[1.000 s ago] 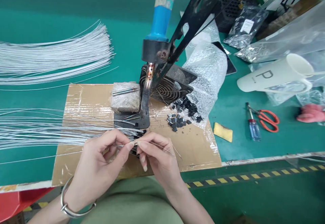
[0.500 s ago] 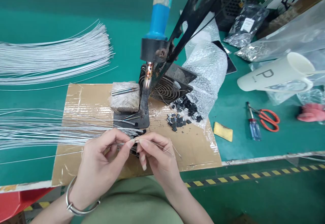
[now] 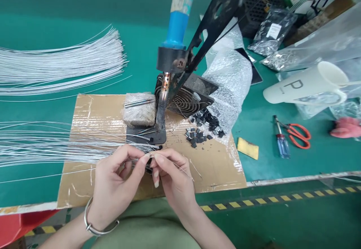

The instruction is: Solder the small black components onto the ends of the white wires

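Observation:
My left hand point(image 3: 118, 185) is closed in a pinch on a white wire point(image 3: 80, 171), whose length trails off to the left. Fingertip to fingertip with it, my right hand point(image 3: 176, 173) is pinched as well, and a thin silvery wire point(image 3: 180, 167) runs from its fingers across the palm. Whatever lies right between the fingertips is too small to make out. Behind the hands, a bundle of white wires point(image 3: 42, 149) lies with small black connectors point(image 3: 151, 139) on some ends. A blue-handled soldering iron point(image 3: 163, 106) stands above, tip down, held in a black metal stand point(image 3: 203, 34).
Cardboard point(image 3: 93, 117) covers the bench. On it are a wrapped block point(image 3: 139, 115), a round-grilled fan point(image 3: 183, 100) and loose black connectors point(image 3: 197, 136). More white wires point(image 3: 62, 64) lie back left; a yellow sponge point(image 3: 247, 148), screwdriver point(image 3: 282, 143), orange-handled cutters point(image 3: 299, 136) and mug point(image 3: 304, 85) sit right.
Both hands keep their pinch at nearly the same spot. My left wrist has shifted slightly right, and my right hand has turned a little. The objects on the bench stay put.

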Demonstrator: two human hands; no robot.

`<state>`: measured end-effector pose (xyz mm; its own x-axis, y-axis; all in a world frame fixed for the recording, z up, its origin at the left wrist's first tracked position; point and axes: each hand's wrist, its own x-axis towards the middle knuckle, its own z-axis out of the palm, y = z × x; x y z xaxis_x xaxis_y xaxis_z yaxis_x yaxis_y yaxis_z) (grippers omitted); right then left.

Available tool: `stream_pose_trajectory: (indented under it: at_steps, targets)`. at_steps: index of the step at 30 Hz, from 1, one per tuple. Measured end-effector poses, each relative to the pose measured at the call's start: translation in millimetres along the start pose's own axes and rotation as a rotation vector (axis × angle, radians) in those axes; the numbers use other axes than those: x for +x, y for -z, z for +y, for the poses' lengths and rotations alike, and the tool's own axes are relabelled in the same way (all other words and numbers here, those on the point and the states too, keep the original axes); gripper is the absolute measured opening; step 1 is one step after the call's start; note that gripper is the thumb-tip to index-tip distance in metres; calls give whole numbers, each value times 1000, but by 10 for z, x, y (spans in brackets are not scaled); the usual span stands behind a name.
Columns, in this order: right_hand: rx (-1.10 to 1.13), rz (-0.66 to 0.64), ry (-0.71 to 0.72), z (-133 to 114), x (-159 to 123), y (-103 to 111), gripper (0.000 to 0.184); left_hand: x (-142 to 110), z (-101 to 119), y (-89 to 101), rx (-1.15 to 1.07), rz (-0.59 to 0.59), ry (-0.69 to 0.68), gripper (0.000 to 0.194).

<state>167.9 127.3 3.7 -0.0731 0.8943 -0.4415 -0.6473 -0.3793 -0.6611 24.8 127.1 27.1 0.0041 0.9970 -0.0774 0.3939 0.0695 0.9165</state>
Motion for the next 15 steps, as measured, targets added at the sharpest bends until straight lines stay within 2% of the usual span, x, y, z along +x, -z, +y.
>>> stream_pose_trajectory:
  at_steps: [10, 15]
  targets:
    - [10, -65, -18, -68, 8, 28, 20, 18, 12, 5, -93, 30, 42, 16]
    - [-29, -84, 3, -71, 10, 33, 14, 4, -4, 7, -106, 2, 58, 17]
